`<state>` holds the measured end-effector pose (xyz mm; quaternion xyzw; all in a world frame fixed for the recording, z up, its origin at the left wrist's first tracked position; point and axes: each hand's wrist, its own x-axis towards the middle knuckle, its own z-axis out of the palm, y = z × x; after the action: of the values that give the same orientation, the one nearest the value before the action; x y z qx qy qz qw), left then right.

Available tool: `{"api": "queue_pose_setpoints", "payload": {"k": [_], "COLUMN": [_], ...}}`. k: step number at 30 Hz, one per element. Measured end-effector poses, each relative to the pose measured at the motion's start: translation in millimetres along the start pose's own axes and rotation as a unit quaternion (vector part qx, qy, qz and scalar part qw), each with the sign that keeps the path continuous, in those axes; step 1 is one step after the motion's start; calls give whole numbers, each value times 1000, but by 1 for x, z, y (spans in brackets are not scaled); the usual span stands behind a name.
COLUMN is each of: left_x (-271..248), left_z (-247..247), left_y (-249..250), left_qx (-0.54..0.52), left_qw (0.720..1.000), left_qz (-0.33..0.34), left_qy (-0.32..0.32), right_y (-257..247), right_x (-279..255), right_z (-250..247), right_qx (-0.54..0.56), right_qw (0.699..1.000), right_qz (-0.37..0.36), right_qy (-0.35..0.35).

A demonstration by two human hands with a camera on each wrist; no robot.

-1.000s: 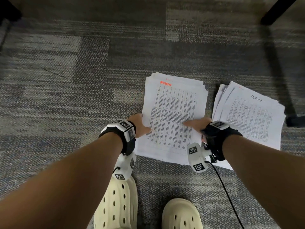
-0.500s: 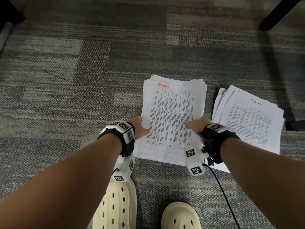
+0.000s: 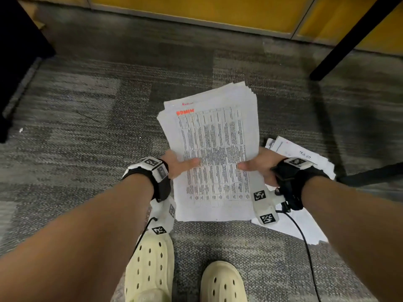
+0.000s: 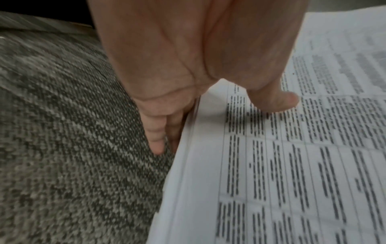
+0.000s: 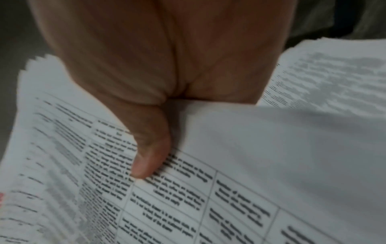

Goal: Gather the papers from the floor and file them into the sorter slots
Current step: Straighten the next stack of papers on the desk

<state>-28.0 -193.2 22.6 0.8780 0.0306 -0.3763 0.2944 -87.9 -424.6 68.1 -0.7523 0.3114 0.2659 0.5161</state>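
We held the stack of papers (image 3: 214,158) with both hands, lifted off the grey carpet (image 3: 76,131), its far end raised and its near end lower. Our left hand (image 3: 178,165) gripped the left edge of the stack: the thumb (image 4: 279,100) pressed on the top sheet and the fingers (image 4: 156,137) went under the edge. Our right hand (image 3: 259,165) gripped the right edge in the same way, with its thumb (image 5: 146,148) flat on the printed table; its fingers were hidden below the sheets. The top sheet carried a table of small dark text and a red word at its far left corner, too blurred to read surely. The sheets were not squared, and their far edges made steps. To the right of the stack, partly behind our right wrist, a second pile of papers (image 3: 305,155) lay on the carpet, with handwriting on its top sheet. Near to the stack, toward us, our two cream clogs (image 3: 150,264) stood on the carpet. Far beyond the stack ran a yellow wall panel (image 3: 196,7), and to the right of the stack a black table leg (image 3: 349,40) slanted down to the floor.
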Motion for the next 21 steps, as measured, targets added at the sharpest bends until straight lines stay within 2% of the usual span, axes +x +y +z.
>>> {"api": "queue_pose_setpoints", "payload": {"k": [2, 4, 7, 10, 12, 14, 21], "left_x": [-24, -52, -87, -137, -168, -206, -325], "left_z": [-28, -53, -81, -116, -139, -160, -205], "left_y": [12, 19, 16, 16, 19, 24, 60], "left_qx": [-6, -25, -131, -193, -219, -246, -259], "left_qw": [1000, 999, 990, 977, 962, 945, 922], "left_qz": [9, 12, 23, 71, 138, 178, 263], "left_qy": [12, 28, 48, 61, 91, 118, 117], "right_y": [-21, -35, -52, -77, -93, -107, -154], "right_x": [-21, -40, -67, -113, -148, -184, -322], "right_z": [-5, -9, -15, -19, -24, -31, -66], "right_qx": [-30, -62, -75, -66, -50, -55, -77], "right_qw": [999, 997, 995, 993, 992, 989, 970], "right_qz": [-24, -37, -64, -96, -112, -135, -232], "right_qy": [-20, -5, 16, 12, -9, -20, 1]}}
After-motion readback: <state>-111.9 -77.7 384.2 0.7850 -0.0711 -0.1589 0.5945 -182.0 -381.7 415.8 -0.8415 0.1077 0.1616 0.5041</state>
